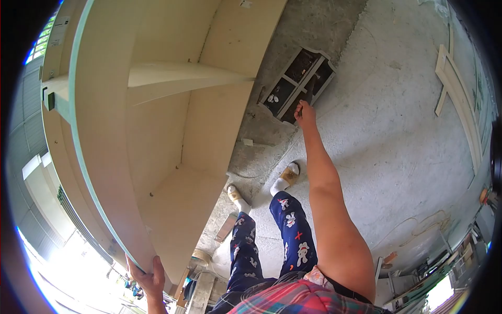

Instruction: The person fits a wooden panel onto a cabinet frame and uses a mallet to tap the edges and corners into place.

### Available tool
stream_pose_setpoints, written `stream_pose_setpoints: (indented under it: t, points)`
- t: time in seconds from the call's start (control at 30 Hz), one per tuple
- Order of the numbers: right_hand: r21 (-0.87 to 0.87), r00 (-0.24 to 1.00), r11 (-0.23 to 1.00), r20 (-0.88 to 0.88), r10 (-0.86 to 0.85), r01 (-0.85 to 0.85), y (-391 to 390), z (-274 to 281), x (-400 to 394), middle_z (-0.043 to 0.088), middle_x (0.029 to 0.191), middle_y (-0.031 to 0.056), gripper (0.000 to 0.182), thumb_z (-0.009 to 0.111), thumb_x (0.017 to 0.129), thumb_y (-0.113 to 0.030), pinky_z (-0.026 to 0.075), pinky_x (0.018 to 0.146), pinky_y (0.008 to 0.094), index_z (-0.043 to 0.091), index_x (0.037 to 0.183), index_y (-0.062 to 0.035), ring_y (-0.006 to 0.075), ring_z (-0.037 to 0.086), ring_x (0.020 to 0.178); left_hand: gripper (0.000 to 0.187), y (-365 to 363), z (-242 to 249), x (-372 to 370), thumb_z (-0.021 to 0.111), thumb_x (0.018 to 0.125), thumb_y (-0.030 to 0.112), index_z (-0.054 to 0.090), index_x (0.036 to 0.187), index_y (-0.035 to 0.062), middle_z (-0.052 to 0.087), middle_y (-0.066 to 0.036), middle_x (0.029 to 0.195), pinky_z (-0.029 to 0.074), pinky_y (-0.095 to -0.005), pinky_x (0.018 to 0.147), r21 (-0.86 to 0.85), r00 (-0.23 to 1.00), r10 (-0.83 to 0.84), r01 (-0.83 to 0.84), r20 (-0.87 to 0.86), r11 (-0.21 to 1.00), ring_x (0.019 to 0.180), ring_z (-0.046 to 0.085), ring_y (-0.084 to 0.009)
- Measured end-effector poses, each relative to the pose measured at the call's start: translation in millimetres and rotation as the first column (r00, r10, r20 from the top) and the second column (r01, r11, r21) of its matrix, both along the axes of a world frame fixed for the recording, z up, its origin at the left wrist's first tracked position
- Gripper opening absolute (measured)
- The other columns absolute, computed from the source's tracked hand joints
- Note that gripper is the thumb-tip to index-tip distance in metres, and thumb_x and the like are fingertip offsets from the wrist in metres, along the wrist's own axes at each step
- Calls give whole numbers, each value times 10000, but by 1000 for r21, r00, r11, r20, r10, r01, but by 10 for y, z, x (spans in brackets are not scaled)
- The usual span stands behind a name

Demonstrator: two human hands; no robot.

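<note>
At the lower left, my left hand (149, 277) grips the edge of a large cream cabinet (112, 172), thumb on the inner side and fingers round the front edge. A pale green strip runs along that edge. My right hand (304, 112) is stretched out over a wooden toolbox (278, 112) on the floor. Its fingers are closed round a dark tool (311, 90) that points into the box; its exact kind is too small to make out. The toolbox has several dark compartments with small items inside.
The cabinet's shelf (178, 76) juts out at mid-height. Curved wooden strips (455, 94) lean at the right wall. A wood block (226, 227) and a tape roll (201, 256) lie near my feet. Boards and clutter (449, 267) stand at the lower right.
</note>
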State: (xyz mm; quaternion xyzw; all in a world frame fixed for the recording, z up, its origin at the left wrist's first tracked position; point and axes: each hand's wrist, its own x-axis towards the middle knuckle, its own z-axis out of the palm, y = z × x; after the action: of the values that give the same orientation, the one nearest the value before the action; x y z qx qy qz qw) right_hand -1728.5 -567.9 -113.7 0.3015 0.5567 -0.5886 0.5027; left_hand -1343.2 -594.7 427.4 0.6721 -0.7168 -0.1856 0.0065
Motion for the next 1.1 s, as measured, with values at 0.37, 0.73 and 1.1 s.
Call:
stream_pose_setpoints:
  t: [0.37, 0.73, 1.1]
  points:
    - [390, 892, 847, -120, 437, -362, -173, 133, -155, 498, 512, 79, 260, 553, 820, -99, 288, 353, 294, 530, 573, -23, 187, 413, 380, 421, -5, -30, -90, 641, 802, 127, 517, 1161, -56, 616, -167, 1066, 447, -359, 843, 5, 995, 57, -57, -79, 998, 949, 575, -253]
    - [486, 620, 709, -363, 696, -511, -81, -767, -155, 491, 496, 46, 256, 576, 855, -181, 260, 365, 267, 510, 642, -55, 139, 439, 387, 449, 12, -85, 55, 611, 808, 81, 483, 1209, -78, 634, -197, 1117, 455, -361, 901, 25, 993, 35, -32, -117, 999, 1023, 608, -262]
    - [316, 840, 779, 150, 522, -541, -128, 500, -586, 483, 543, -9, 195, 565, 854, -156, 223, 376, 231, 448, 704, -116, 84, 419, 425, 398, 16, -68, 140, 630, 802, 86, 538, 1154, -73, 649, -184, 1086, 466, -359, 871, 26, 997, 17, -16, -75, 1000, 968, 628, -268]
